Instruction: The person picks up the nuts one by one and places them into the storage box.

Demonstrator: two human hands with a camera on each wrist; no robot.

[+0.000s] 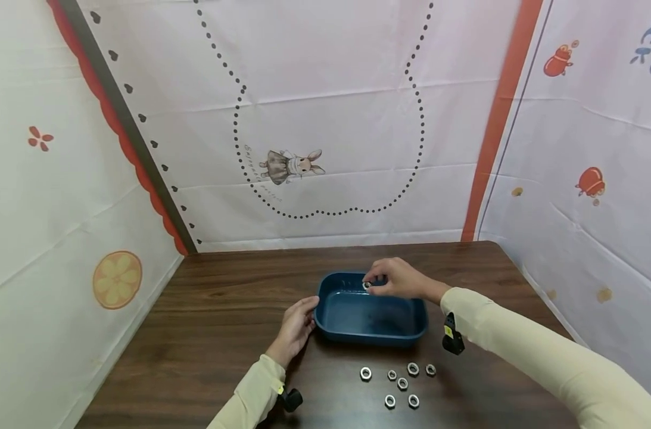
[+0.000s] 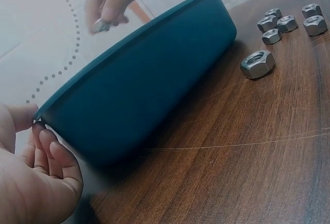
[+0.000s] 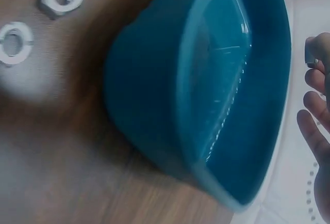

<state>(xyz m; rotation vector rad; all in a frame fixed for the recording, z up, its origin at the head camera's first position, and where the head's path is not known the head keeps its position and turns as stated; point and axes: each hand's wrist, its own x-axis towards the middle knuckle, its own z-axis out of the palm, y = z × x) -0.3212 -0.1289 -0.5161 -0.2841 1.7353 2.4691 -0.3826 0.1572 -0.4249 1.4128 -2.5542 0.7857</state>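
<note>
A blue rectangular basin (image 1: pixel 370 341) stands on the wooden table, and its visible floor holds nothing. My left hand (image 1: pixel 295 328) pinches its left rim between thumb and fingers, as the left wrist view shows up close. Over the far part of the basin, my right hand (image 1: pixel 397 279) pinches a steel hex nut (image 1: pixel 367 286) between thumb and fingertips. In the left wrist view that nut (image 2: pixel 101 26) shows just above the rim line. Several more hex nuts (image 1: pixel 402 384) of different sizes lie on the table in front of the basin.
The brown wooden table (image 1: pixel 223 333) reaches back to a printed cloth wall (image 1: pixel 330 137). More cloth hangs at the left (image 1: pixel 46 208) and right sides. A small black camera is strapped to each wrist.
</note>
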